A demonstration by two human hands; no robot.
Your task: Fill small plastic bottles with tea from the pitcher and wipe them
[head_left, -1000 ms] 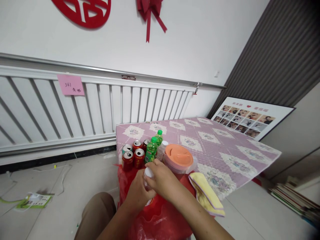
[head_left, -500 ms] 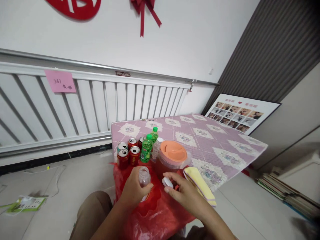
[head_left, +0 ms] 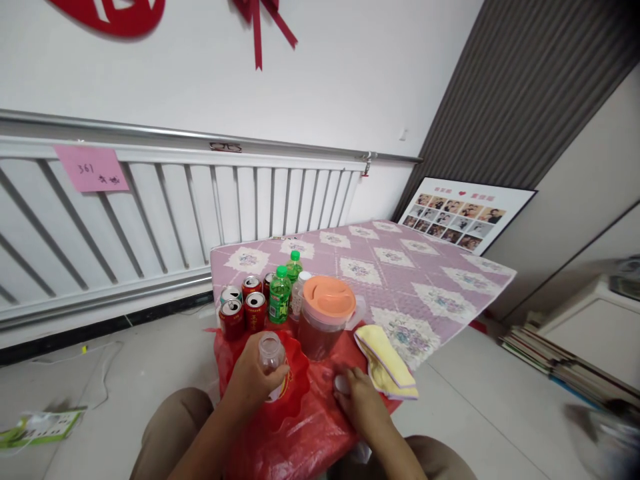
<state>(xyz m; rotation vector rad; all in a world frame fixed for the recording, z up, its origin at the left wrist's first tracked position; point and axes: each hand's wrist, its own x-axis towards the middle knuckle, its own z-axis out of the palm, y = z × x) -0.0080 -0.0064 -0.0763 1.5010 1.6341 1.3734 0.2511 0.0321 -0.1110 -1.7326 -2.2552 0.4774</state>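
My left hand (head_left: 256, 373) is wrapped round a clear, uncapped plastic bottle (head_left: 271, 351), upright over a scalloped red tray (head_left: 295, 407). In my right hand (head_left: 361, 400) is a white bottle cap (head_left: 342, 385), pinched low at the red plastic sheet (head_left: 320, 437); whether the cap touches the sheet I cannot tell. A pitcher (head_left: 320, 337) with an orange lid (head_left: 330, 299) stands behind, between my hands. To the right of it lies a folded yellow cloth (head_left: 385, 363).
Several opened drink cans (head_left: 255, 313) stand at the back left beside green-capped bottles (head_left: 280, 297) and a white-capped clear bottle (head_left: 297, 297). Behind them spreads a purple flowered cover (head_left: 360, 270). A white radiator (head_left: 175, 213) lines the wall.
My right hand has moved down and away from the pitcher with the cap, to the sheet near the cloth. The left hand still holds the bottle. The view has shifted right.
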